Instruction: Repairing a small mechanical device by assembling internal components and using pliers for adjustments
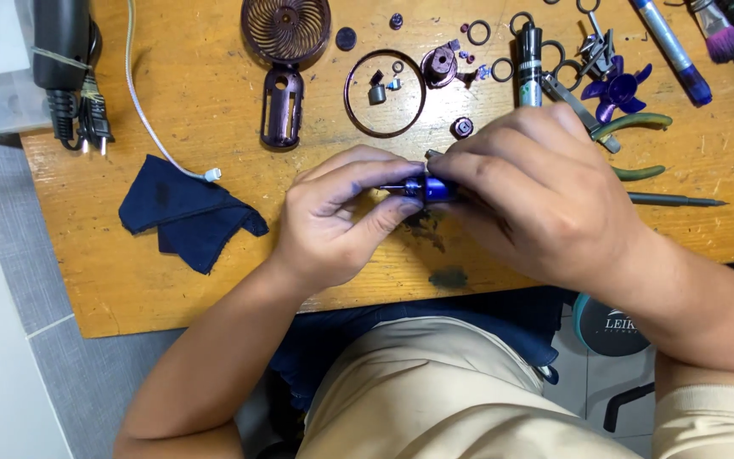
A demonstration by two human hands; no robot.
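Head view: left hand (341, 212) and right hand (533, 191) both pinch small blue part (428, 189) between them.

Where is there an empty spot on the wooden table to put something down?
Bare wood lies along the near edge of the table, below the blue cloth, and between the cloth and the purple fan housing. The far right is crowded: rings, the fan blade, pliers and pens. Both hands fill the middle, holding a small blue part.

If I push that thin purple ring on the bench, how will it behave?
The purple ring looks thin and hollow, so probably light and easy to slide on the wooden bench. It lies flat, so unlikely to roll. Small parts sit inside it and would likely get dragged along.
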